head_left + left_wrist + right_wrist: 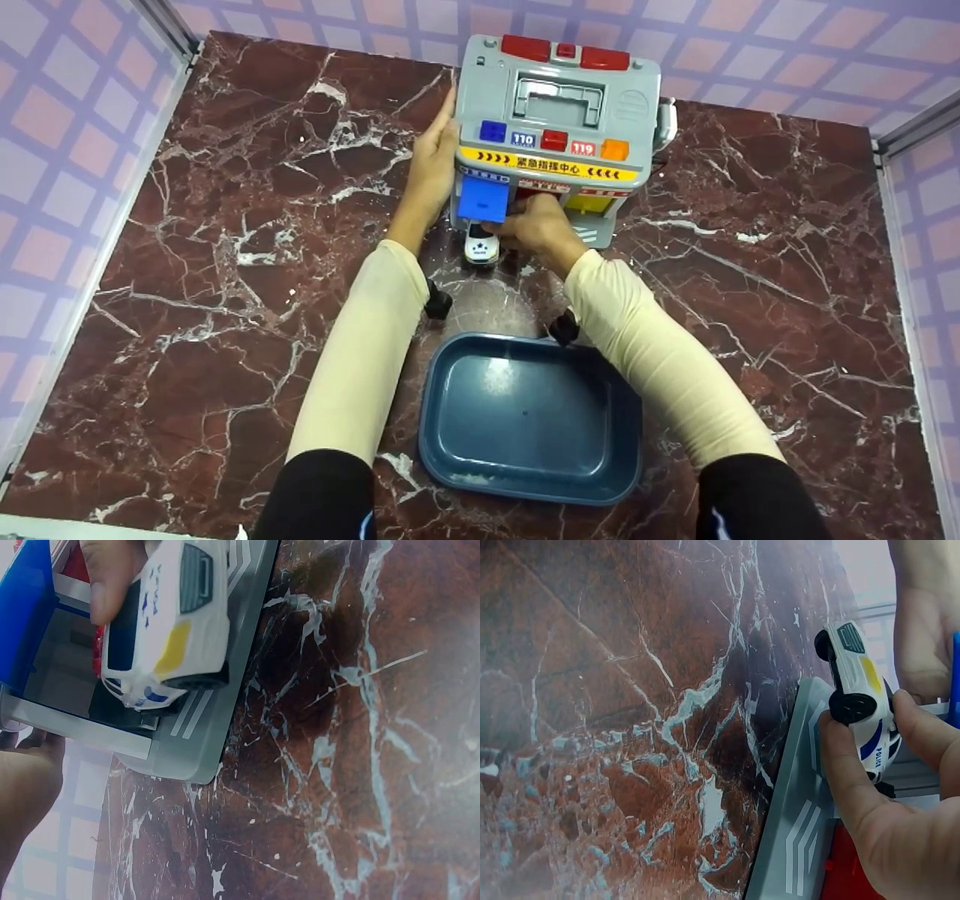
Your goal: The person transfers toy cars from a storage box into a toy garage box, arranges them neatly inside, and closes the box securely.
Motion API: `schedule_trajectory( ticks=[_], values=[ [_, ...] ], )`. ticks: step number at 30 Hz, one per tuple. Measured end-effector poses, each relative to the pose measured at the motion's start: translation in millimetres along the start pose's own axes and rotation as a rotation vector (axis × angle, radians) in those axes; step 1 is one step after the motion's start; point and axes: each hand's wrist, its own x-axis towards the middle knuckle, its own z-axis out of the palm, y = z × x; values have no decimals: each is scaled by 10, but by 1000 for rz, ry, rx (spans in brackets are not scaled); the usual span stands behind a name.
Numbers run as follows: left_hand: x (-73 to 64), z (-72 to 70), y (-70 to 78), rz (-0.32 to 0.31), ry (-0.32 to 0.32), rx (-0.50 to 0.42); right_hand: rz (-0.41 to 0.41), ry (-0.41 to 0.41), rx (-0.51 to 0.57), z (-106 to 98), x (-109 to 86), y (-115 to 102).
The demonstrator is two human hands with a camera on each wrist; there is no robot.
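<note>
A grey toy emergency station stands at the back, with red lights on top. Its blue door is swung up over the left bay. My right hand pinches a white toy police car between thumb and fingers at that bay. In the right wrist view the car is tilted above the station's grey base. Against the station's left side my left hand rests with its fingers extended. Part of the left hand also shows in the left wrist view.
A dark blue plastic tray lies nearer to me, between my forearms. Beside the left bay are a red door and a yellow door. Patterned panels border the dark red marbled tabletop.
</note>
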Motion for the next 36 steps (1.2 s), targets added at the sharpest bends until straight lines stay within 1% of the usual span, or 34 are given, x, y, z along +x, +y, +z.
schedule_trajectory(
  ticks=[2,5,9,21,28,31,36],
  values=[
    [0,1,1,4,1,-9,-10,19,4,10,12,4],
    [2,0,-5,16,1,6,-17,34,47,22,29,14],
    [8,-3,-13,18,3,36,-15,28,91,30,30,15],
    [13,-1,-8,-21,7,24,-31,64,48,32,24,12],
    [10,-6,-15,-9,10,32,-61,87,-4,42,16,21],
    [12,-3,-14,-6,8,29,-66,85,7,48,21,29],
    [13,0,-18,12,6,19,-84,120,-21,51,34,29]
  ],
)
